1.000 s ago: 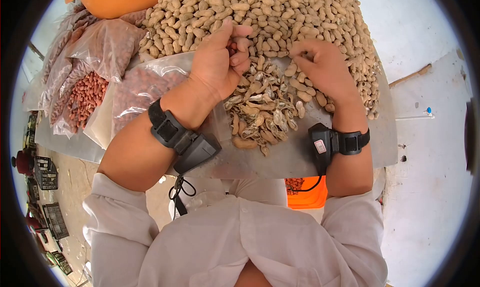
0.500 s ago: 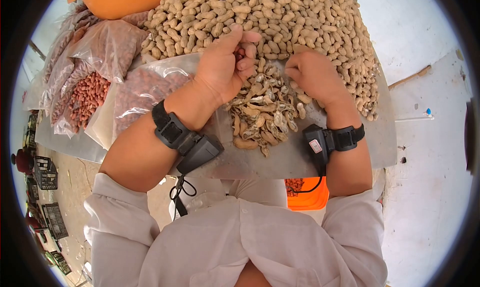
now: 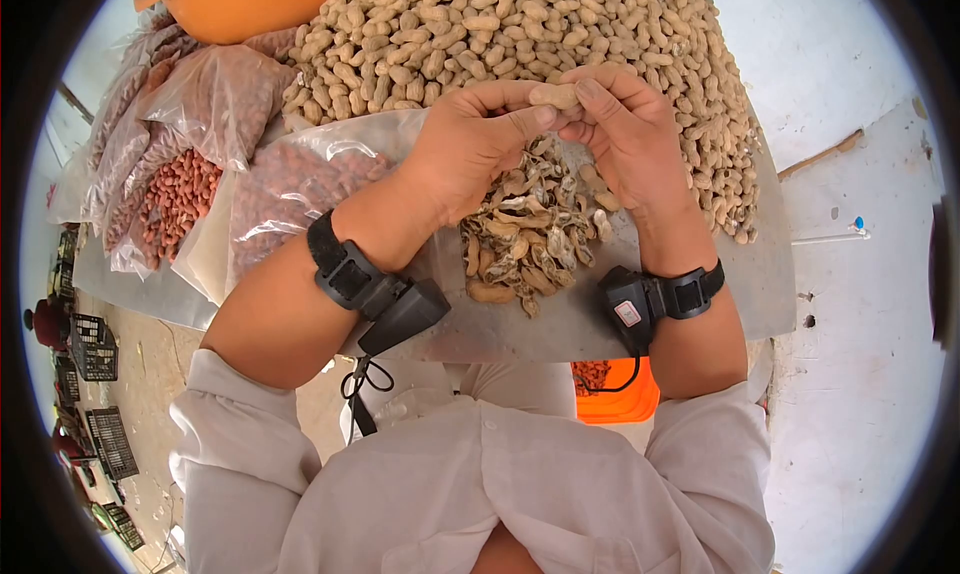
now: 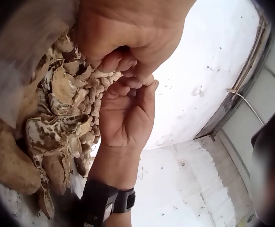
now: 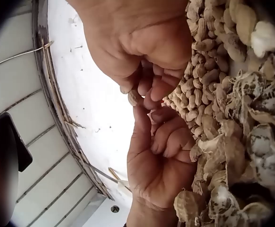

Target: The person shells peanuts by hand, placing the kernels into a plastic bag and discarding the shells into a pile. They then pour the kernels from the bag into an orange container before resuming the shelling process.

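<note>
The left hand (image 3: 468, 146) and right hand (image 3: 640, 144) meet, thumbs and fingertips pinching opposite ends of one unshelled peanut (image 3: 556, 96). In the head view the peanut appears between the peanut heap (image 3: 480, 34) and cracked shells (image 3: 535, 239) lying on the grey table (image 3: 550, 332). A clear bag of red kernels (image 3: 295, 179) lies beside the left forearm.

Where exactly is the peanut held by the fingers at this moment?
In the head view, the peanut is at upper centre, slightly right, held between the left hand and right hand, with the broken shells below it in the picture.
</note>
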A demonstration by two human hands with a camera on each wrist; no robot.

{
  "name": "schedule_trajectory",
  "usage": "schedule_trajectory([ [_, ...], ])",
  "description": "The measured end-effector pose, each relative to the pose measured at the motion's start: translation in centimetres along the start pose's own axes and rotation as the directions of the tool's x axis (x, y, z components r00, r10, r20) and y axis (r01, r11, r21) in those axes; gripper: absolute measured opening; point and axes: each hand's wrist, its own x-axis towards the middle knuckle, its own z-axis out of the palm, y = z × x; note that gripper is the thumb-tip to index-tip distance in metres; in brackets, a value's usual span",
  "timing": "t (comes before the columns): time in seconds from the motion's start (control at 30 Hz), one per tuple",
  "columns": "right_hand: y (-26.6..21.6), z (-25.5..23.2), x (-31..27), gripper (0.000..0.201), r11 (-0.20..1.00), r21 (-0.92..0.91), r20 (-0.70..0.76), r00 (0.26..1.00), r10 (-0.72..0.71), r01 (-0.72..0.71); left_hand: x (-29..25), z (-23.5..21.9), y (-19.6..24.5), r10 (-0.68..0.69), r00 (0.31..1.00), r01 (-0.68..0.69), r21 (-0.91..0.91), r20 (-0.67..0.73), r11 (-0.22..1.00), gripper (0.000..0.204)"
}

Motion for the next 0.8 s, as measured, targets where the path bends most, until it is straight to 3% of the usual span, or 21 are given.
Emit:
schedule_trajectory([
  [0.13,0.1,-0.2,0.1,0.018,1.0,-0.006,0.037,0.999,-0.02,0.02,0.1,-0.2,0.1,-0.014,1.0,0.014,-0.072,-0.001,0.997,0.022],
  [0.23,-0.2,-0.3,0.0,0.018,0.992,-0.115,0.058,0.997,-0.049,0.056,0.0,-0.3,0.2,0.039,0.998,-0.035,-0.093,0.039,0.995,0.021],
  [0.43,-0.4,0.1,-0.2,0.02,0.963,-0.25,0.095,0.992,-0.079,0.1,0.0,0.0,-0.1,0.098,0.993,-0.1,-0.024,-0.073,0.995,0.019],
  [0.63,-0.5,-0.2,-0.2,0.019,0.857,-0.441,0.141,0.963,-0.229,0.268,0.0,-0.5,0.0,0.078,0.997,-0.077,-0.152,0.005,0.985,0.02],
  [0.73,-0.8,0.8,-0.4,0.019,0.978,-0.174,-0.06,0.99,-0.128,0.116,0.0,-0.2,0.1,0.128,0.992,-0.127,-0.123,0.004,0.984,0.019],
  [0.8,-0.2,0.2,-0.1,0.021,0.986,-0.142,0.0,0.996,-0.091,0.09,0.0,-0.4,-0.1,0.125,0.992,-0.12,-0.122,0.031,0.985,0.018],
])
